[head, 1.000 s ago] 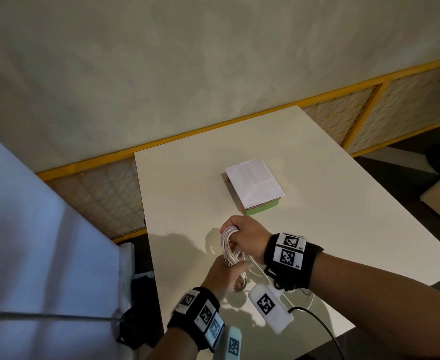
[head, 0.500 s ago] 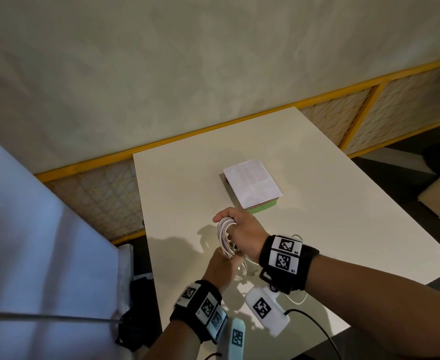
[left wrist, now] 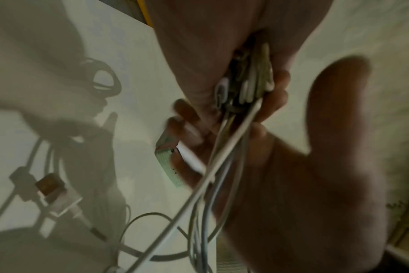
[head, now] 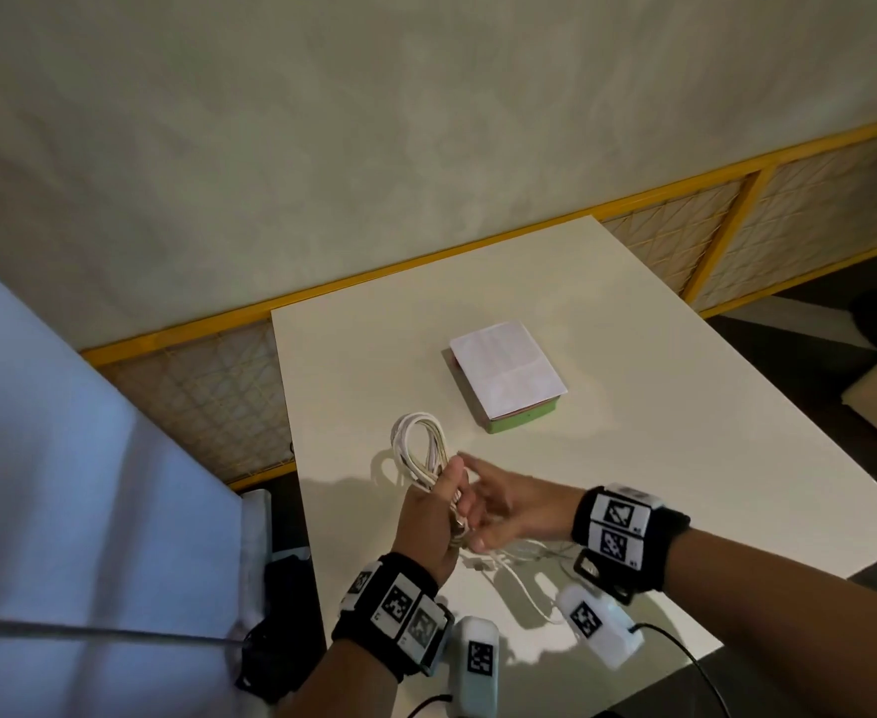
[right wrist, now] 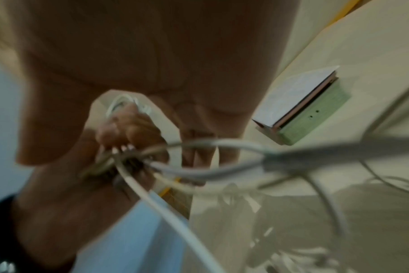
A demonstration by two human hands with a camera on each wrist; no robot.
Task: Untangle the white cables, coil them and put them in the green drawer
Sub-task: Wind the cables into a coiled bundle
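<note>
Your left hand point(head: 428, 515) is closed round the gathered neck of a coil of white cables point(head: 418, 448); the loops stand up above the fist, clear of the tabletop point(head: 633, 458). Your right hand point(head: 498, 505) is beside it with fingers extended and relaxed, gripping nothing, though loose strands run across its palm in the left wrist view. The remaining cable lengths point(head: 519, 562) trail from under both hands onto the tabletop near its front edge, ending in a USB plug point(left wrist: 50, 186).

Handling assessment: the cable is light, limp and smooth-jacketed, so loops are likely to spring or slide apart if your grip slackens. Hold at the pinched neck, not at the loop tops. The plug end is the only stiff part and could snag other strands.

Container: the green drawer point(head: 521, 419) sits further back on the tabletop, well apart from the coil. Its front appears pushed in under a pink tier, with a white sheet of paper point(head: 506, 365) on top. Contents cannot be seen.
</note>
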